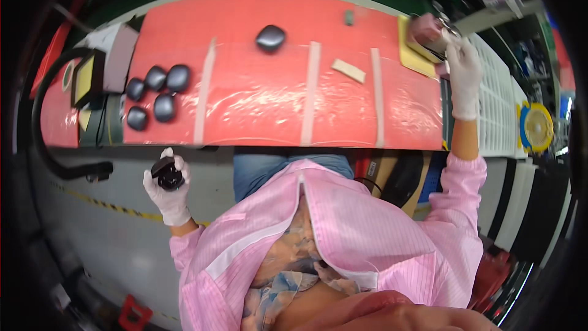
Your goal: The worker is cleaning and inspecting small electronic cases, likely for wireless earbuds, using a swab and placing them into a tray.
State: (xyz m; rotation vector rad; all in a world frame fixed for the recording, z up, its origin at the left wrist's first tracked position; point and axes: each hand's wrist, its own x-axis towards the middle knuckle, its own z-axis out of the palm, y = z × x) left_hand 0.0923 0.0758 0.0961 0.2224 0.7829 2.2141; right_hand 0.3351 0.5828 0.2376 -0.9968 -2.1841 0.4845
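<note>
My left hand (174, 202), in a white glove, is off the table's front edge at the left. Its fingers are wrapped round a small black rounded case (168, 176), which looks open with a dark glossy inside. At the far right, my gloved right hand (465, 73) reaches to a pinkish box (424, 29) on a yellow mat (411, 52). Its fingertips are bent together at the box's right side; what they hold, if anything, is too small to make out. One glossy dark rounded case (271, 38) lies at the table's back middle.
Several similar dark cases (164, 108) are grouped at the left of the red-covered table (257, 104). A cream strip (349, 70) and a small green piece (349, 18) lie right of centre. A black bent arm (41, 122) curves past the left end; a white rack (499, 95) stands right.
</note>
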